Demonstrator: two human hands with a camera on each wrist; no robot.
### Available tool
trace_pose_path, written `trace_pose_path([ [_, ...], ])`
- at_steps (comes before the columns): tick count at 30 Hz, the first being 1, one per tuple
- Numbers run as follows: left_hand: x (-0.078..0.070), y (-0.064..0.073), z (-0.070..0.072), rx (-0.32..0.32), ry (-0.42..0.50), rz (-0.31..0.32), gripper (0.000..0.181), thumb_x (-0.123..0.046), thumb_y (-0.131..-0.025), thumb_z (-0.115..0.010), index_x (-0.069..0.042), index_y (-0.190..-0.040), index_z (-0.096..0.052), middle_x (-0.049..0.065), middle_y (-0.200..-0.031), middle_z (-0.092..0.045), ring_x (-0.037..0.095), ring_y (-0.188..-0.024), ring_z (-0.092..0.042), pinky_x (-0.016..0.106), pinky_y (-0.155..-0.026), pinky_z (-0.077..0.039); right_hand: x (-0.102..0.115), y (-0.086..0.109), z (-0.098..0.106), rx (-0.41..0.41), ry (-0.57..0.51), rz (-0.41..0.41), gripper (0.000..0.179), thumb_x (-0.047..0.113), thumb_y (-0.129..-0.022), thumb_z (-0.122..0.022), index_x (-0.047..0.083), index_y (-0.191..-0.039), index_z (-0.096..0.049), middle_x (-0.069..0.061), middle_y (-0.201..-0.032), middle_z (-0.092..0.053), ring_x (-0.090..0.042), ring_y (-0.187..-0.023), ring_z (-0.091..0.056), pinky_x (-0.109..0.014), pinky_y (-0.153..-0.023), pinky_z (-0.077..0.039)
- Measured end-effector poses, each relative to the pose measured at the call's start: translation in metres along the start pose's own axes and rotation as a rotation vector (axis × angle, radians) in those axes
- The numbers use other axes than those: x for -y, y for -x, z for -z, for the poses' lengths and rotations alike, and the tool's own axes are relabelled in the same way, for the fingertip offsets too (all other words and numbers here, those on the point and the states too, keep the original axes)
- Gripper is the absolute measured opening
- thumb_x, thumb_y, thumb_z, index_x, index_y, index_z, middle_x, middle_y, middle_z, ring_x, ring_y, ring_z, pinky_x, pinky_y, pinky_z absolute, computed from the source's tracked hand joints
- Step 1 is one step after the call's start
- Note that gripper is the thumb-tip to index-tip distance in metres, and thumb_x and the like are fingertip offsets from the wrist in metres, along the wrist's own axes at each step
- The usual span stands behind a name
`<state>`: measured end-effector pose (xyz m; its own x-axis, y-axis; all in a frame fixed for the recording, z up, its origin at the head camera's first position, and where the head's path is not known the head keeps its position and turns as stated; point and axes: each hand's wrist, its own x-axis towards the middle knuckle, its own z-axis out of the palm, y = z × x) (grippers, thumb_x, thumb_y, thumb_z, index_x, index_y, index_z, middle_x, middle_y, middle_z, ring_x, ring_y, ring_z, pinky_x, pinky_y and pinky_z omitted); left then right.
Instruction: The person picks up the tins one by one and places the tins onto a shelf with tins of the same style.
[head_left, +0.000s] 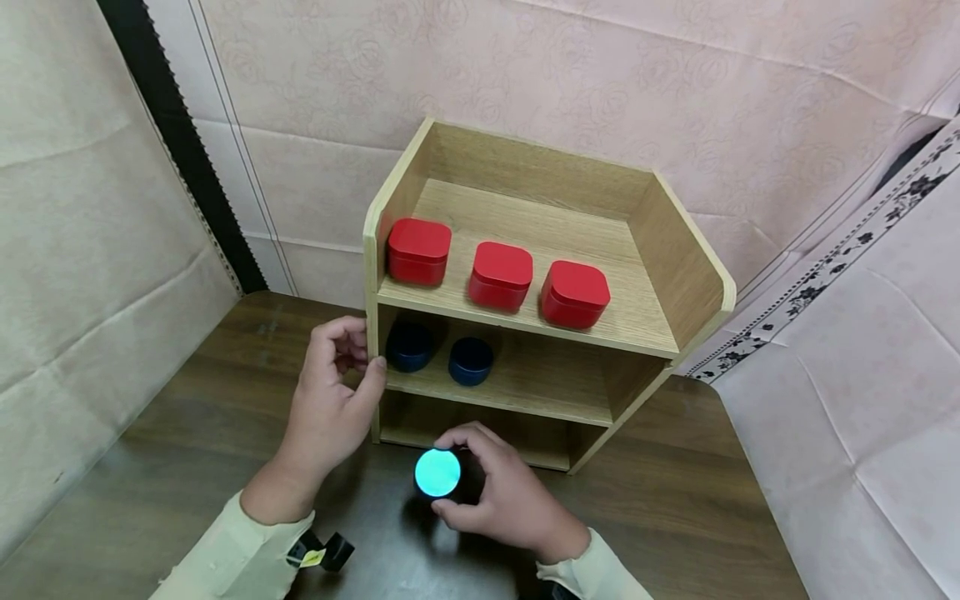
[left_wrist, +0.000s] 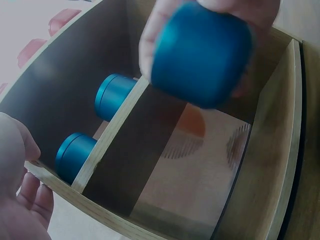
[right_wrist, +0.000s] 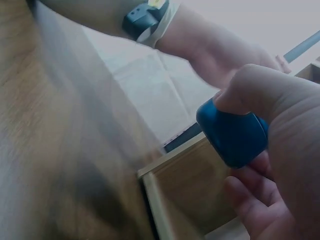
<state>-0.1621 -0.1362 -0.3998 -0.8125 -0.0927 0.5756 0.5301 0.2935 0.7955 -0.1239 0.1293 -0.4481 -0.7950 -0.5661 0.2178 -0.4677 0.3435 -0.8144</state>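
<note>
My right hand (head_left: 502, 492) holds a small blue tin (head_left: 437, 473) between thumb and fingers, in front of the wooden shelf (head_left: 517, 408). The tin's lid shines bright cyan in the head view; its blue side (right_wrist: 235, 132) shows in the right wrist view. My left hand (head_left: 333, 396) grips the shelf's left side panel, its thumb at the front edge and its fingers on the outside. On the middle level stand two blue tins, one at the left (head_left: 409, 346) and one beside it (head_left: 471, 361).
Along the front of the top level sit three red tins, at left (head_left: 418, 252), middle (head_left: 500, 277) and right (head_left: 575, 294). The shelf stands on a dark wooden table (head_left: 187, 467). Pale patterned cloth (head_left: 315, 83) hangs behind and at both sides.
</note>
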Motion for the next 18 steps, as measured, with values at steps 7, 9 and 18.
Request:
trace_pose_path([
  [7,-0.001,0.001,0.001,0.011,-0.016,0.02,0.051,0.006,-0.104,-0.068,-0.002,-0.149,-0.046,0.011,-0.125,-0.056,0.019,-0.108,-0.056,0.028,-0.092,-0.052,0.018,0.002,0.011,-0.03,-0.009,0.048,0.063,0.017,-0.089,-0.096,0.025,-0.141,-0.064,0.007,-0.135,-0.066,-0.014,-0.122,-0.066,-0.032,-0.106,-0.061],
  [9,-0.002,0.0,0.001,0.012,-0.015,0.023,0.051,0.006,-0.104,-0.068,-0.002,-0.149,-0.046,0.011,-0.125,-0.056,0.019,-0.109,-0.056,0.029,-0.092,-0.052,0.022,0.003,0.014,-0.042,-0.015,0.076,0.062,0.015,-0.089,-0.096,0.023,-0.142,-0.064,0.004,-0.134,-0.066,-0.015,-0.119,-0.068,-0.032,-0.104,-0.062],
  [18,-0.001,0.0,0.001,0.013,-0.007,0.027,0.05,0.006,-0.104,-0.068,-0.002,-0.148,-0.046,0.011,-0.125,-0.056,0.02,-0.108,-0.056,0.029,-0.091,-0.052,0.038,0.007,0.031,-0.099,-0.033,0.105,0.062,0.013,-0.09,-0.095,0.019,-0.143,-0.063,-0.001,-0.135,-0.067,-0.018,-0.12,-0.068,-0.034,-0.105,-0.065],
])
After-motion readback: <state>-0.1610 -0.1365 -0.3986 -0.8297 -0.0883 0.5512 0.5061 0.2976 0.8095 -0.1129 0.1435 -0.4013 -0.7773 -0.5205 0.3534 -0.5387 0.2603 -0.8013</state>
